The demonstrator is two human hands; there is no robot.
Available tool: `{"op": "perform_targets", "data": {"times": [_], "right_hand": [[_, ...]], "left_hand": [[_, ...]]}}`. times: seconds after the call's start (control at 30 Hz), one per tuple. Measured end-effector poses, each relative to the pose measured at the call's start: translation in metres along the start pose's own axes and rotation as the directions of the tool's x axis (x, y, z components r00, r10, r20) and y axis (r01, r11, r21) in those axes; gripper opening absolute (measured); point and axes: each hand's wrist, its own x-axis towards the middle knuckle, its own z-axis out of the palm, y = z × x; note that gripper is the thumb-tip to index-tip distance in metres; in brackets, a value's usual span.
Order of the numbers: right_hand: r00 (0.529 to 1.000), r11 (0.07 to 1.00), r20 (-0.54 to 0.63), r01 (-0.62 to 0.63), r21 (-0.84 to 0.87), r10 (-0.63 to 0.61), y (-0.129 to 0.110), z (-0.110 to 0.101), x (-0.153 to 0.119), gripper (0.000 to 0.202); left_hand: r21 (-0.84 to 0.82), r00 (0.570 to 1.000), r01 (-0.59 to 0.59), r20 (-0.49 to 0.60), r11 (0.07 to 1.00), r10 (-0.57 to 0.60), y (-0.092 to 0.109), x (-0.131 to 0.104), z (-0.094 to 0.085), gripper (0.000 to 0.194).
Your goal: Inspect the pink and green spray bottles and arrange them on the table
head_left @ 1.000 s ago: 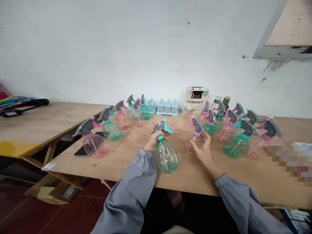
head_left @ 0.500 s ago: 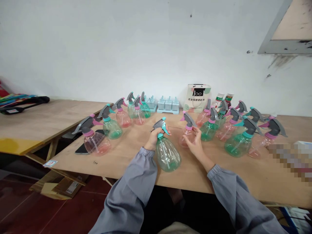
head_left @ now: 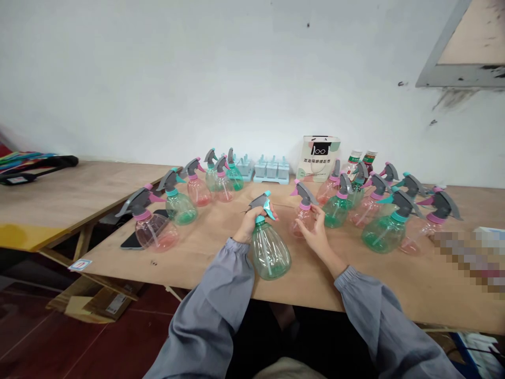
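My left hand is wrapped round the neck of a green spray bottle, fingers at its turquoise trigger. This bottle tilts near the table's front edge, with a little green showing low inside. My right hand is on a pink spray bottle with a grey head and pink trigger, thumb across the front and fingers at the right side. The pink bottle is roughly upright, its base partly behind the hand. Right of it stands another green spray bottle.
Several pink and green spray bottles stand at left, including a pink one beside a dark phone. More crowd the right, including a green one. Light-blue popsicle moulds, a printed paper bag and two small bottles line the wall.
Both hands keep their places on the two spray bottles. The green bottle's body has swung very slightly to the left; the view has shifted a little.
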Motion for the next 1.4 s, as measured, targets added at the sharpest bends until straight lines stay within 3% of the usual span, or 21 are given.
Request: {"op": "perform_targets", "data": {"times": [0.13,0.37,0.57,0.67,0.8,0.97,1.13,1.3,1.4], "right_hand": [[1.0,1.0,0.004,-0.007,-0.002,0.007,0.001,0.0,0.0,0.066],[1.0,1.0,0.015,0.003,-0.02,-0.003,0.0,-0.001,-0.001,0.066],[1.0,0.999,0.011,-0.004,-0.034,0.005,-0.002,-0.002,-0.001,0.066],[1.0,0.999,0.019,0.003,-0.041,-0.002,-0.004,-0.003,-0.001,0.065],[1.0,1.0,0.024,-0.006,-0.028,0.007,-0.004,-0.003,-0.001,0.066],[1.0,1.0,0.02,-0.008,-0.028,0.008,-0.003,-0.003,-0.001,0.066],[0.999,1.0,0.031,-0.012,-0.026,0.013,-0.001,-0.003,-0.001,0.066],[1.0,0.999,0.023,-0.012,-0.033,0.013,-0.001,-0.003,-0.001,0.066],[0.999,0.999,0.031,-0.015,-0.032,0.016,-0.002,-0.004,-0.001,0.066]], "left_hand": [[0.048,0.993,-0.078,0.09,0.996,0.074,0.001,-0.003,0.004,0.027],[0.04,0.999,0.003,0.047,0.999,-0.005,-0.003,0.003,-0.001,0.016],[0.106,0.997,-0.065,0.052,0.992,0.059,0.002,-0.003,0.004,0.03],[0.085,0.996,-0.085,0.022,0.993,0.083,0.002,-0.002,0.004,0.024],[0.125,0.995,-0.083,0.074,0.989,0.074,0.0,0.001,0.002,0.015],[0.236,0.976,-0.216,0.058,0.948,0.208,0.008,-0.004,-0.004,0.021],[0.551,0.896,-0.303,-0.114,0.778,0.43,0.04,-0.008,-0.041,0.017],[0.708,0.758,-0.203,-0.323,0.676,0.566,0.07,-0.005,-0.099,0.017],[0.772,0.739,-0.158,-0.322,0.616,0.592,0.072,-0.004,-0.126,0.016]]}}
